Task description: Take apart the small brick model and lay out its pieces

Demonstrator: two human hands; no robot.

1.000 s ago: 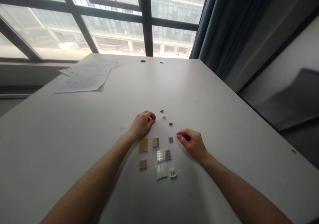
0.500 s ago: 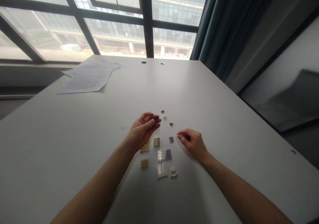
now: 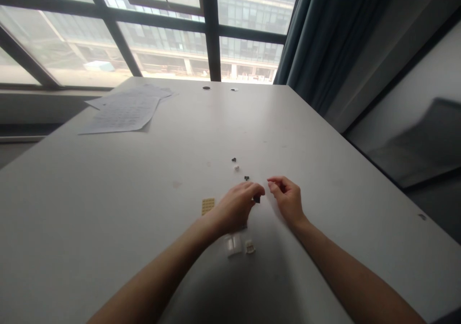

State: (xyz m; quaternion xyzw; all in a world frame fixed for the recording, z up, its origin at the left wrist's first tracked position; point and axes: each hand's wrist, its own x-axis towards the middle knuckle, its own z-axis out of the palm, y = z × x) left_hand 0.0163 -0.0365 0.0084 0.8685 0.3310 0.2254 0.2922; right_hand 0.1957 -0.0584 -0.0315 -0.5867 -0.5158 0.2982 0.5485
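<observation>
Black building piece (image 3: 257, 199): handling step, pinched in left hand (image 3: 236, 202); right hand (image 3: 288, 200) alongside, fingers nearly pinched, hold unclear; next move calls for fine control.

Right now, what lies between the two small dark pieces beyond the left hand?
Head view: a small white piece between the farther dark piece and the nearer dark piece.

one head-worn view faces forward and down over the white table (image 3: 144, 180), taking in the left hand (image 3: 236, 205) and right hand (image 3: 289, 199) at middle range (the window (image 3: 169, 45) backs it all).
</observation>
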